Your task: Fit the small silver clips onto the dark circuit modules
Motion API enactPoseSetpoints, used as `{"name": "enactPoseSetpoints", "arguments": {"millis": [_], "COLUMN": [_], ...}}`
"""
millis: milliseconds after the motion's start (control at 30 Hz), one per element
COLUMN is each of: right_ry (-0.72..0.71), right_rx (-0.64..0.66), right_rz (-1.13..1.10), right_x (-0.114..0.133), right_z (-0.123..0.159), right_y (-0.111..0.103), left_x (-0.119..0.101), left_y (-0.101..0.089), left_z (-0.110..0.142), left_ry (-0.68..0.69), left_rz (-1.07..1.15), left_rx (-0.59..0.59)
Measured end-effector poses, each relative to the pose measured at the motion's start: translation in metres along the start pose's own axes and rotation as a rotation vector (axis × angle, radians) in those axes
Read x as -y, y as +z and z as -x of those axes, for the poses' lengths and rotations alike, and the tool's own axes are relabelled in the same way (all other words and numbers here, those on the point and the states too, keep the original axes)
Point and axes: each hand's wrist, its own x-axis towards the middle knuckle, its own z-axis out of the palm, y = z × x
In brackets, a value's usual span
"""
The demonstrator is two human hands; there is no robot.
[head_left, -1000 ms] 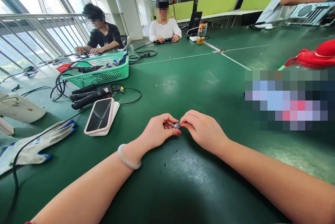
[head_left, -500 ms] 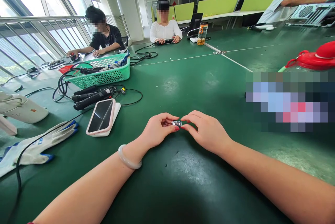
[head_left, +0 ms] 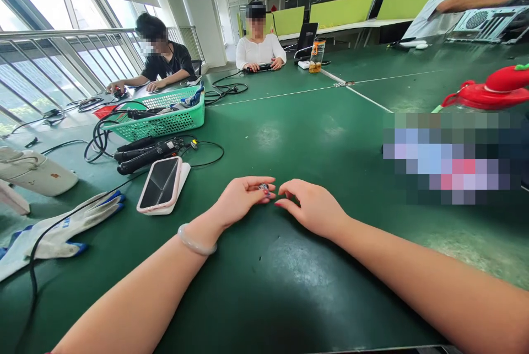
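Observation:
A small silver-and-black rectangular piece (head_left: 263, 186) is pinched between the thumb and fingers of my left hand (head_left: 239, 199), just above the green table (head_left: 264, 271). The fingers cover most of it, so its exact kind cannot be made out. Close by on the right, my right hand (head_left: 314, 208) holds nothing. Its fingers are curved, with a gap between thumb and forefinger, and they point toward the left hand without touching the piece. A pale bangle (head_left: 196, 242) circles my left wrist.
Left of my hands lie a phone (head_left: 161, 183) on a white box, a work glove (head_left: 61, 230), black tools (head_left: 149, 154) with cables and a green basket (head_left: 165, 122). A red-lidded container (head_left: 487, 89) stands at right. Several people (head_left: 260, 45) sit or work around the table.
My hands have drawn apart. The right fingers have let go of the small piece, and the left hand has moved slightly left with it, its fingers now covering more of it.

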Motion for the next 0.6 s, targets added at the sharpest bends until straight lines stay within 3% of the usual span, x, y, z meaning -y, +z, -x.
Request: {"name": "enactPoseSetpoints", "arguments": {"millis": [167,267,467,600], "right_ry": [0.117,0.144,0.137,0.141], "right_rx": [-0.025,-0.020,0.010,0.029], "right_rz": [-0.140,-0.169,-0.174,-0.174], "right_x": [-0.015,-0.017,-0.016,-0.017], "right_z": [-0.002,-0.002,-0.002,-0.002], "right_y": [-0.008,-0.012,-0.012,-0.012], "left_x": [0.001,0.001,0.006,0.007], "left_y": [-0.044,-0.061,-0.072,-0.077], "left_z": [-0.003,0.000,0.003,0.002], "left_ry": [0.199,0.178,0.028,0.007], "left_rz": [-0.929,-1.165,-1.284,-1.278], "left_rx": [-0.491,-0.622,-0.560,-0.536]}}
